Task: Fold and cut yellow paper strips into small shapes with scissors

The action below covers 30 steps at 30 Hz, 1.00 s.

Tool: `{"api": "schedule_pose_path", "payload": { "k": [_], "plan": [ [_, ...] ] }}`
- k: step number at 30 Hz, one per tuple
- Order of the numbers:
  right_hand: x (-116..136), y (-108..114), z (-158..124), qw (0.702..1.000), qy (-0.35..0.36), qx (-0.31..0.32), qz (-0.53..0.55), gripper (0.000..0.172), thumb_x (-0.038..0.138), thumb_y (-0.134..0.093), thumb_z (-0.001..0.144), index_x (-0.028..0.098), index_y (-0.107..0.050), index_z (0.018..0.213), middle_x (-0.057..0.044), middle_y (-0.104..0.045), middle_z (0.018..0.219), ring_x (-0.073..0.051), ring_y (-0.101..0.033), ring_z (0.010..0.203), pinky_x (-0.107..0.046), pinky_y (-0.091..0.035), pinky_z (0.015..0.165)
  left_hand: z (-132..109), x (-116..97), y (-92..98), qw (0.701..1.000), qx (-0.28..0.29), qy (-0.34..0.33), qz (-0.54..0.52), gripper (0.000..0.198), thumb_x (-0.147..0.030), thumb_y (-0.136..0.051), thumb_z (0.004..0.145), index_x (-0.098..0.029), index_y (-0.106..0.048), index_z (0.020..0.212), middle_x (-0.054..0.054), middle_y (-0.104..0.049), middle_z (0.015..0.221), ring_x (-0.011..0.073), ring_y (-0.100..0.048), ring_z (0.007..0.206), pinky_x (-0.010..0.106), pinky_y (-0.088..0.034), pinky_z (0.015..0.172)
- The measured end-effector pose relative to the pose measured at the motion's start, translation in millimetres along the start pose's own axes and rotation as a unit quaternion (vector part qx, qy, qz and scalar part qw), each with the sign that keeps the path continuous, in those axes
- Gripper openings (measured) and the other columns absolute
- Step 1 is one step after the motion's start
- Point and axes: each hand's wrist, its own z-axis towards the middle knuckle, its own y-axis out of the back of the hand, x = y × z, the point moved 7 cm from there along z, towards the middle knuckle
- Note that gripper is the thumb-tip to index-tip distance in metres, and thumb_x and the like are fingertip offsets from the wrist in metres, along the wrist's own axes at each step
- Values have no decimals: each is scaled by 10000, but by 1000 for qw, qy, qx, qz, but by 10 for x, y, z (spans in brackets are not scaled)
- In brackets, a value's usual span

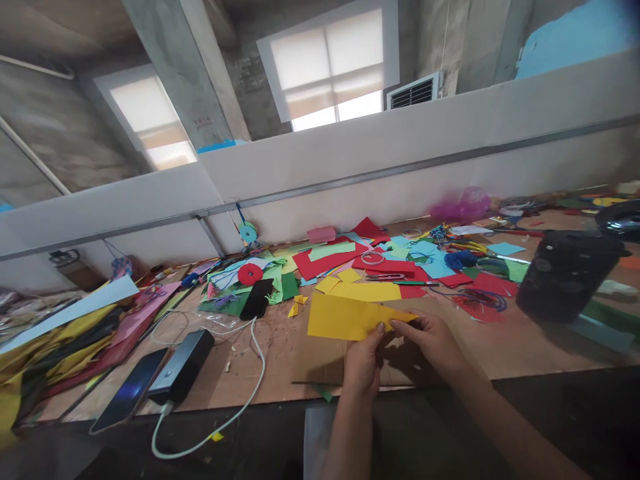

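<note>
Workbench (280,363) is littered with paper scraps (333,259). Head view: yellow sheet (343,317) is held at lower centre of frame, its near edge pinched by fingertips of left hand (364,363) and right hand (433,340); power bank (183,363) is seen lower left

Brown wooden table (280,360): coloured paper scraps (380,267) along far edge; black power bank (183,363), dark smartphone (131,390) near front-left edge; black cylindrical container (565,273) at right.
</note>
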Motion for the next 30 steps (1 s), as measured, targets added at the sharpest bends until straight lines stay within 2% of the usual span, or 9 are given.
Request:
{"api": "schedule_pose_path", "payload": {
  "k": [5,9,14,16,19,22,24,26,30],
  "plan": [
    [2,206,32,997,44,-59,-38,382,547,-720,752,194,-642,630,1,-603,607,-141,-482,536,-258,-360,495,10,12,41,1000,-20,-7,-1,447,-270,-860,599,-175,-724,1013,125,-713,1127,301,-658,1073,410,-490,946],
    [35,292,50,994,58,-74,-51,353,522,-711,771,204,-639,636,5,-591,610,-142,-463,550,-264,-356,520,31,41,57,1000,-17,5,9,411,-279,-856,609,-152,-729,978,137,-719,1103,296,-677,1028,391,-510,908],
    [211,473,70,985,95,-132,-51,314,494,-681,803,221,-611,663,-8,-580,660,-170,-495,631,-278,-404,590,22,27,120,999,-40,5,-7,383,-264,-864,600,-125,-728,929,135,-719,1088,263,-698,957,375,-518,914],
    [294,467,88,987,103,-108,-66,296,500,-666,813,224,-627,713,-17,-603,719,-184,-524,687,-284,-428,633,16,55,121,999,-36,18,-1,391,-277,-864,600,-117,-732,932,145,-720,1077,273,-690,982,378,-505,937],
    [333,341,106,989,91,-32,-116,283,496,-702,779,215,-667,796,-28,-644,791,-208,-572,758,-299,-448,680,10,112,80,999,-8,33,12,453,-307,-865,593,-138,-734,992,145,-711,1115,301,-647,1087,405,-462,1001],
    [205,144,103,988,39,69,-133,299,483,-737,742,197,-692,816,-26,-672,779,-219,-601,741,-299,-448,641,-10,122,-12,998,46,32,37,457,-371,-844,615,-147,-741,999,140,-705,1134,320,-605,1153,419,-418,1046],
    [111,59,89,988,1,110,-105,296,483,-735,738,192,-688,767,-11,-661,717,-196,-585,659,-284,-421,571,-33,67,-68,995,73,7,68,423,-391,-824,641,-151,-747,981,136,-713,1104,322,-609,1135,410,-419,1040],
    [95,71,86,994,-14,85,-71,297,483,-746,717,197,-671,696,4,-631,643,-174,-547,584,-273,-388,520,-47,8,-76,994,66,-9,92,413,-391,-824,635,-160,-747,969,134,-725,1046,327,-632,1078,414,-457,987],
    [251,182,62,999,19,-19,-46,303,468,-789,647,212,-645,576,-10,-625,624,-192,-552,597,-288,-405,527,-27,-16,-20,996,1,17,93,509,-315,-876,538,-178,-728,1005,118,-733,992,340,-658,1025,423,-512,884]
  ]
}}
